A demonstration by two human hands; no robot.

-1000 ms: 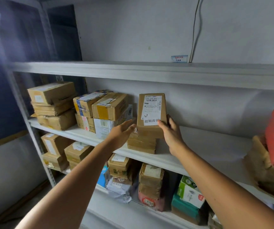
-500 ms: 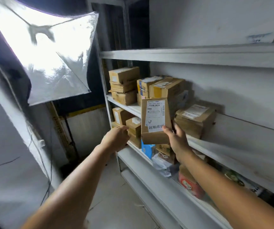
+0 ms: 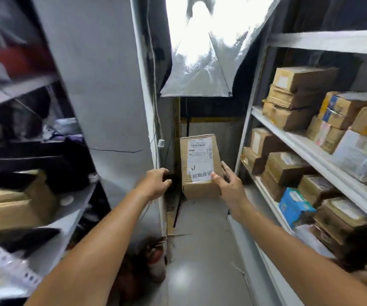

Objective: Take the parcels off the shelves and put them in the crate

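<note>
A brown cardboard parcel (image 3: 200, 166) with a white shipping label is held upright in the air over the aisle. My right hand (image 3: 227, 184) grips its lower right corner, thumb on the label and fingers behind. My left hand (image 3: 154, 182) hangs just left of the parcel with loosely curled fingers, apart from it and holding nothing. Several more cardboard parcels (image 3: 297, 96) are stacked on the white shelves (image 3: 310, 149) along the right. No crate is in view.
A grey panel (image 3: 103, 85) and blurred shelving with a cardboard box (image 3: 16, 202) stand on the left. A silver reflector (image 3: 204, 51) hangs at the aisle's far end. The narrow grey floor (image 3: 202, 250) runs between; a dark reddish object (image 3: 153, 259) lies at the panel's foot.
The view has swung left from the shelf to the aisle. My right hand carried the parcel off the shelf and away from it; my left hand let go and stays beside it.
</note>
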